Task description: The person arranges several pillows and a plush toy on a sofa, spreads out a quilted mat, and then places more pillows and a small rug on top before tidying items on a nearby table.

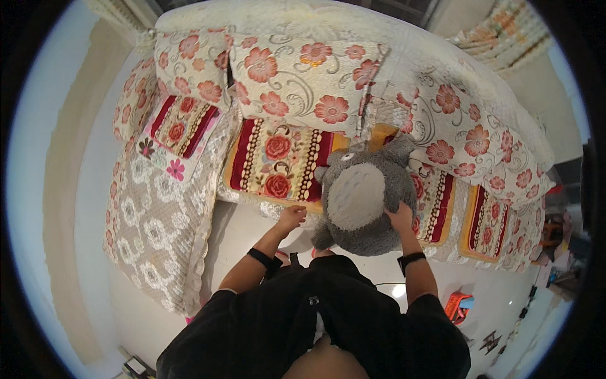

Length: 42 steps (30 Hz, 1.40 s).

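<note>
A large grey plush toy (356,196) with a pale oval belly lies tilted on the front of the floral sofa (158,252), its head toward the backrest. My right hand (401,218) grips the toy's right side, fingers pressed into the grey fur. My left hand (292,218) hovers just left of the toy, apart from it, with loosely bent fingers and nothing visible in them. Part of the seat mat under the toy is hidden.
Flowered cushions (297,79) line the sofa back. Red and cream rose-patterned mats (278,158) cover the seats. An orange basket (459,307) with a blue item stands on the floor at right. A patterned curtain (505,31) hangs at the far right.
</note>
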### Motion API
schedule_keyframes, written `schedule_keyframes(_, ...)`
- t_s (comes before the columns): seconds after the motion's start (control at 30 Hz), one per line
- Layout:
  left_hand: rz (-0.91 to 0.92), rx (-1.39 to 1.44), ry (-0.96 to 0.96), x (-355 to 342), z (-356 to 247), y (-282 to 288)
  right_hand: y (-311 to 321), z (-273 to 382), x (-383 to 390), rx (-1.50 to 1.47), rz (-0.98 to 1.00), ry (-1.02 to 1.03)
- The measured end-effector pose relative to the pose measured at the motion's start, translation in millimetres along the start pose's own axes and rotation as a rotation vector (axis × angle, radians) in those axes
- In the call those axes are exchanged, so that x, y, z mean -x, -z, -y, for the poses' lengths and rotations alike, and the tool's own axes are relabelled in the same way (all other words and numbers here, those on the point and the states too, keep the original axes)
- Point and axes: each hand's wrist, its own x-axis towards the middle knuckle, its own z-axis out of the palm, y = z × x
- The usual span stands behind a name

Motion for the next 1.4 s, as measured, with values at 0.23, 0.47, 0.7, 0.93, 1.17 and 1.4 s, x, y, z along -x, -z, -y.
schedule_keyframes(0.23,0.034,0.053,-0.117,40.0,37.1,91.2,39.6,128.1,96.9,-0.273,-0.188,0.214)
schedule_keyframes(0.47,0.043,0.546,0.026,87.1,85.8,190.7,31.9,292.3,195.6,-0.408,-0.189,0.515)
schedule_keyframes(0.7,-0.194,0.840,-0.216,153.2,182.2,359.4,-41.8,448.2,243.6,-0.556,0.192,0.826)
schedule_keyframes(0.93,-0.452,1.069,-0.426,256.5,242.8,460.8,-102.8,547.9,275.3,-0.349,0.345,1.179)
schedule_keyframes(1.17,-0.796,1.310,-0.460,294.6,274.4,524.5,-139.4,640.6,294.9,-0.278,0.534,1.122)
schedule_keyframes(1.4,-1.409,0.803,-0.643,306.7,201.3,551.0,-194.7,713.0,189.4,0.094,0.173,1.000)
